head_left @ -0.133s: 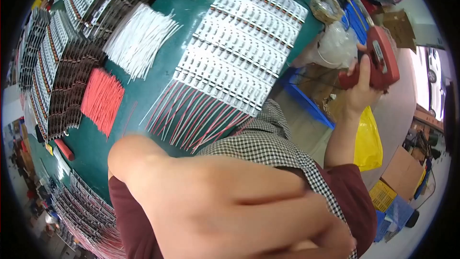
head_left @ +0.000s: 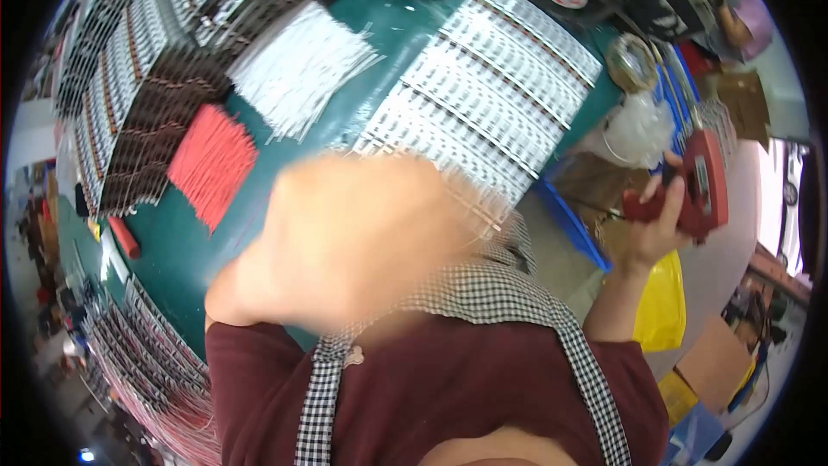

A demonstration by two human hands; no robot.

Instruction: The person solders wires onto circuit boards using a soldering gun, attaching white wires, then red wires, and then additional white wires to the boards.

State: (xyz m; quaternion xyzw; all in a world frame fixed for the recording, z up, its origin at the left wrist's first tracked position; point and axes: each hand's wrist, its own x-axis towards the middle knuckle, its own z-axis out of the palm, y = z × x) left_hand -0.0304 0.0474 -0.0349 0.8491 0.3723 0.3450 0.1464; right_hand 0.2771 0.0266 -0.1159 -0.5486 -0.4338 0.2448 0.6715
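1. The fingers of the left hand [head_left: 362, 237] are blurred; whether they are apart, together or closed on something cannot be told.
2. The red glue gun [head_left: 707, 185], right of frame, is gripped by the right hand [head_left: 661, 229], with its fingers wrapped around the handle.
3. The left hand has been brought up from the lower frame to the near edge of the white panel [head_left: 492, 91], upper centre; that edge is partly hidden and is judged within reach.
4. On the green tabletop [head_left: 168, 267], white wires [head_left: 302, 69] and red wires [head_left: 213, 164] are laid, upper left.
5. Upper right, another person [head_left: 749, 22] is seen.

No readable text or signs
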